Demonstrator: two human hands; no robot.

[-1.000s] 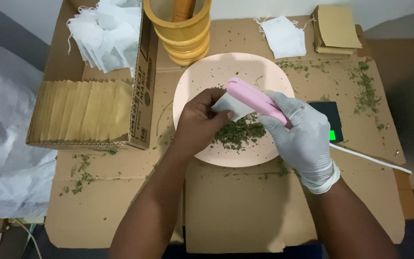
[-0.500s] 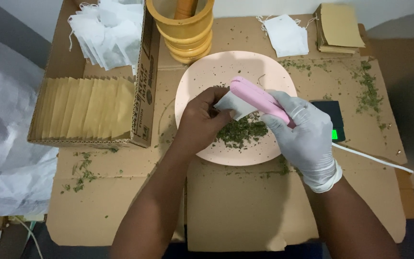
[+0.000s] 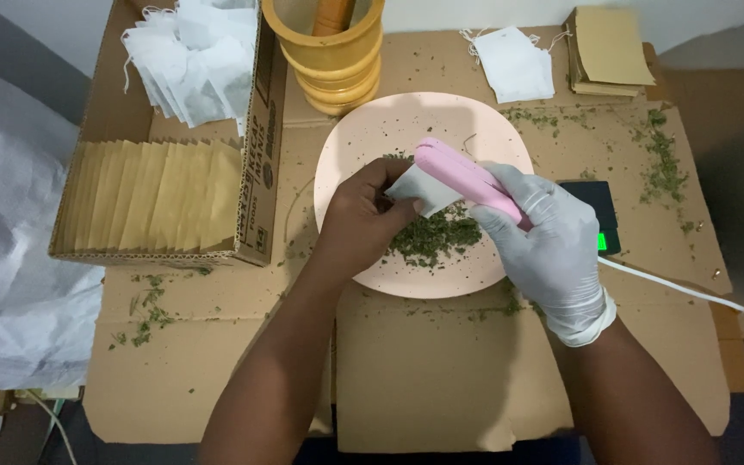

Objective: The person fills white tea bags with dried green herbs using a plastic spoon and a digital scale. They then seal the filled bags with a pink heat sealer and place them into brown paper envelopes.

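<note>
My left hand point(image 3: 359, 220), bare, pinches a small white filter bag point(image 3: 421, 189) over a pale pink plate point(image 3: 381, 138). My right hand point(image 3: 548, 241), in a white glove, grips a pink handheld sealer point(image 3: 467, 179) whose jaw rests on the top edge of the bag. A heap of dried green herb point(image 3: 437, 237) lies on the plate just under the bag. A white cord point(image 3: 669, 284) runs from the sealer toward the right.
A cardboard box point(image 3: 256, 172) at the left holds brown envelopes point(image 3: 157, 194) and white filter bags point(image 3: 195, 56). A yellow mortar point(image 3: 329, 52) stands behind the plate. More bags point(image 3: 514, 60), brown sachets point(image 3: 609, 52) and a black scale point(image 3: 600, 215) lie at the right. Herb crumbs are scattered on the cardboard.
</note>
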